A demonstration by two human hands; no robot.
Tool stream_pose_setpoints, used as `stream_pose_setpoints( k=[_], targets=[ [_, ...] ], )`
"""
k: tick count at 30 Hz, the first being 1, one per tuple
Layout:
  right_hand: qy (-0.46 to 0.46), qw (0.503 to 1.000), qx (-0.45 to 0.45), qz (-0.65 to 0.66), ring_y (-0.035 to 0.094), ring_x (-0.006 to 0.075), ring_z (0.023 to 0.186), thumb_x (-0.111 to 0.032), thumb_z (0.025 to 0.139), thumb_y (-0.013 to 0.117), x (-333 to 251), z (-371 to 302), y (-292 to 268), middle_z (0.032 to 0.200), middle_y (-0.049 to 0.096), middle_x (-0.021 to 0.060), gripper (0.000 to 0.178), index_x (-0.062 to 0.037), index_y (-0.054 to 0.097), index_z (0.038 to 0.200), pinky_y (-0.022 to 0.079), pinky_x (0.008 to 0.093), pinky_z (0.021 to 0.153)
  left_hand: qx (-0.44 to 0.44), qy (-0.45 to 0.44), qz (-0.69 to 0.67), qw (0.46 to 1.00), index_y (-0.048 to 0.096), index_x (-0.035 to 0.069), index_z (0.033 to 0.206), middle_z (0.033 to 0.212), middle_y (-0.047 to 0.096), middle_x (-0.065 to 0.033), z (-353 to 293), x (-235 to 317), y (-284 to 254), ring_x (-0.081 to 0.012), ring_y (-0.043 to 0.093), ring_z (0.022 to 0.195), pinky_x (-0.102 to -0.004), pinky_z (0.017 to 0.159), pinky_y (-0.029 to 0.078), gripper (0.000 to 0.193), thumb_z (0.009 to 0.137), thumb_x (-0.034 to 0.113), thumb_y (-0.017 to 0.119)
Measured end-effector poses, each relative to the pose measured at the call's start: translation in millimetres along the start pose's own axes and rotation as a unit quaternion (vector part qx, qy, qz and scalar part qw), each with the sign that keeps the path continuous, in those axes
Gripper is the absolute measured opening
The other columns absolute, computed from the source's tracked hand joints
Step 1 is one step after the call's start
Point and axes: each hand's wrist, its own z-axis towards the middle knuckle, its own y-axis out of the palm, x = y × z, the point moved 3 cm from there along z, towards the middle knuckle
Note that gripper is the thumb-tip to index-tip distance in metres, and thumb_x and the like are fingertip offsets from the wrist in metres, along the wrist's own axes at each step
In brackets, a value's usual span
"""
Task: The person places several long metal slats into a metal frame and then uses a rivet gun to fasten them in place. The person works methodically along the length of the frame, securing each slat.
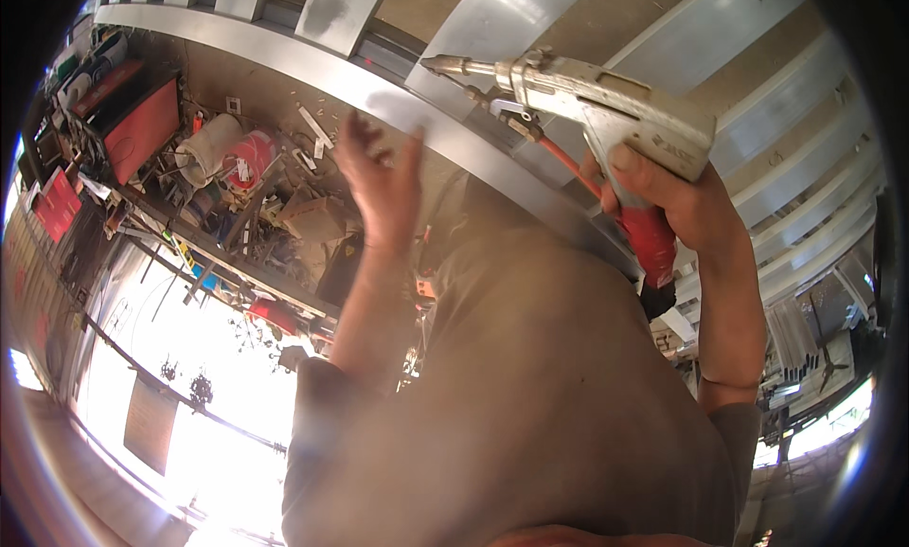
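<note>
My right hand (677, 192) grips a pistol-shaped power tool (615, 102) with a worn white body, a red handle and a dark lower end. Its tapered metal nose points left, over the pale metal slatted frame (454, 140). An orange hose or cord runs beneath the tool's body near my fingers. Whether the nose touches the frame I cannot tell. My left hand (383, 182) is raised beside the frame's long rail, its fingers spread and somewhat blurred, holding nothing.
Flat metal slats cross the frame at the top and right. To the left stand a red box (142, 130), a pale bucket (210, 147) and a pink-red bucket (249, 159). A cardboard box (317, 217) lies among clutter. Small scraps dot the floor.
</note>
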Motion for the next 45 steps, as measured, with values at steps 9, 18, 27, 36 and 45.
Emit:
stream_pose_setpoints(
  k=[9,18,27,36,45],
  targets=[
    [0.004,0.999,-0.039,0.008,0.065,0.0156,0.072,-0.032,0.100,0.071,0,33,24,0.089,0.069,0.0091,0.035,-0.0012,0.068,0.115,0.055,0.0315,0.064,-0.103,-0.058,-0.015,0.993,0.013,0.003,0.164,0.156,0.035,-0.0226,-52,-17,43,-0.0357,0.050,0.134,-0.0459,0.104,0.048,0.109,0.086,0.028,0.084],
    [0.015,0.999,-0.049,0.007,0.066,0.0148,0.074,-0.028,0.099,0.072,3,32,24,0.092,0.069,0.0083,0.035,-0.0006,0.067,0.120,0.055,0.0309,0.066,-0.100,-0.031,-0.010,0.994,0.011,0.003,0.165,0.155,0.037,-0.0236,-51,-19,43,-0.0354,0.052,0.132,-0.0459,0.101,0.049,0.109,0.087,0.029,0.084],
    [0.035,0.998,-0.057,-0.002,0.065,0.0137,0.074,-0.025,0.097,0.073,1,32,26,0.097,0.070,0.0062,0.043,-0.0004,0.065,0.131,0.052,0.0295,0.065,-0.104,-0.042,-0.044,0.993,0.010,-0.001,0.164,0.154,0.037,-0.0253,-49,-11,41,-0.0360,0.051,0.133,-0.0450,0.101,0.049,0.110,0.088,0.029,0.083],
    [0.032,0.998,-0.051,-0.023,0.066,0.0144,0.076,-0.028,0.096,0.074,-2,31,29,0.102,0.072,0.0077,0.049,-0.0008,0.063,0.135,0.054,0.0299,0.065,-0.115,-0.050,-0.040,0.991,0.007,0.000,0.164,0.156,0.033,-0.0262,-51,-16,43,-0.0352,0.050,0.134,-0.0450,0.102,0.049,0.111,0.089,0.029,0.082],
    [0.037,0.996,-0.062,-0.045,0.069,0.0162,0.096,-0.027,0.097,0.071,-4,31,29,0.121,0.072,0.0109,0.052,-0.0017,0.059,0.141,0.057,0.0312,0.070,-0.112,-0.033,-0.045,0.992,0.006,0.001,0.164,0.155,0.032,-0.0268,-51,-17,42,-0.0357,0.049,0.135,-0.0446,0.103,0.048,0.111,0.089,0.029,0.082]
  ],
)
